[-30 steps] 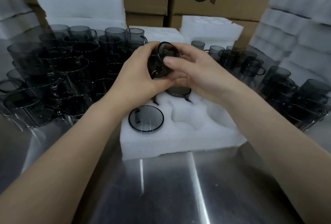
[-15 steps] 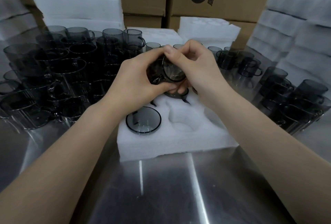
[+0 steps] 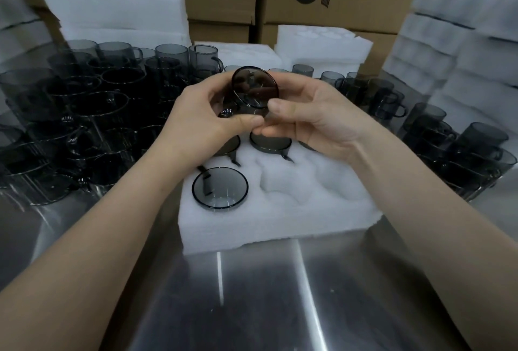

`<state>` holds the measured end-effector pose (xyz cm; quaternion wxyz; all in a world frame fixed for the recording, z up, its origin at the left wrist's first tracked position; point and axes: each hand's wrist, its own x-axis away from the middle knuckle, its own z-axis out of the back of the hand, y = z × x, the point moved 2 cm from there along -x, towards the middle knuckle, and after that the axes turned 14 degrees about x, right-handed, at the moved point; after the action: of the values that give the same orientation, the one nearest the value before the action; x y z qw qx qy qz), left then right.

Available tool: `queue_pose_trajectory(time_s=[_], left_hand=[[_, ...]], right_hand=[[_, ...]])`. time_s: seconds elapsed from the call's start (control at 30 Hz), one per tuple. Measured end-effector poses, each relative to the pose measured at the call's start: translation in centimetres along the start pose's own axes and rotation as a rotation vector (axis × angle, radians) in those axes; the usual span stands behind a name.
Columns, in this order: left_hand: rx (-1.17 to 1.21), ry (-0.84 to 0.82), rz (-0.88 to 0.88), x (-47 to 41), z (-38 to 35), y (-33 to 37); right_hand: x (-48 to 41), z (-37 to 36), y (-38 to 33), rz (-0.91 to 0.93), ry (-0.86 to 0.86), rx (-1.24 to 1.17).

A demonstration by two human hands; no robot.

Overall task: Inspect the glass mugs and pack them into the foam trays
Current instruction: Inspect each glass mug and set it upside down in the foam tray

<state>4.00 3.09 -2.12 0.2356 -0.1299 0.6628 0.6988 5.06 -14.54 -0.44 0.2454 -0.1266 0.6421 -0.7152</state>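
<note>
The smoky glass mug (image 3: pixel 253 88) is held tilted, one round end toward the camera, above the foam tray (image 3: pixel 280 227). The left hand (image 3: pixel 213 120) and right hand (image 3: pixel 319 117) each have their grip clamped on it, thumbs in front. A packed mug (image 3: pixel 220 186) sits in the tray's front-left pocket, and loose mugs (image 3: pixel 84 115) crowd the table (image 3: pixel 252 294).

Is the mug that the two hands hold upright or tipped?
Tipped. The mug lies on its side between the left hand and the right hand, one round end facing the camera; which end, cannot tell.
</note>
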Motion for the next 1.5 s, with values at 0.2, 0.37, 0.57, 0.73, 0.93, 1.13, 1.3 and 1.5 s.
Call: queue_pose_trajectory(time_s=[0.2, 0.37, 0.57, 0.73, 0.93, 1.13, 1.3, 1.5], left_hand=[[-0.104, -0.017, 0.001, 0.1, -0.4, 0.3], [-0.249, -0.041, -0.053, 0.3, -0.7, 0.5], [-0.260, -0.098, -0.079, 0.3, -0.7, 0.2], [-0.101, -0.066, -0.088, 0.3, -0.5, 0.0], [0.032, -0.033, -0.107, 0.5, -0.2, -0.1], [0.124, -0.047, -0.097, 0.6, -0.1, 0.1], [0.129, -0.036, -0.096, 0.6, 0.0, -0.1], [-0.016, 0.007, -0.084, 0.7, -0.2, 0.2]], right_hand=[[-0.1, -0.8, 0.2, 0.052, 0.242, 0.352], [-0.3, -1.8, 0.0, 0.039, 0.426, 0.519], [-0.4, -1.5, -0.2, -0.003, 0.506, 0.416], [-0.3, -1.1, -0.3, -0.024, 0.390, 0.207], [-0.3, -1.1, -0.5, -0.008, 0.350, 0.025], [-0.2, -1.1, -0.5, -0.083, 0.123, 0.154], [0.0, -0.6, -0.4, -0.004, 0.035, 0.053], [-0.3, -0.8, 0.0, 0.121, 0.153, 0.134]])
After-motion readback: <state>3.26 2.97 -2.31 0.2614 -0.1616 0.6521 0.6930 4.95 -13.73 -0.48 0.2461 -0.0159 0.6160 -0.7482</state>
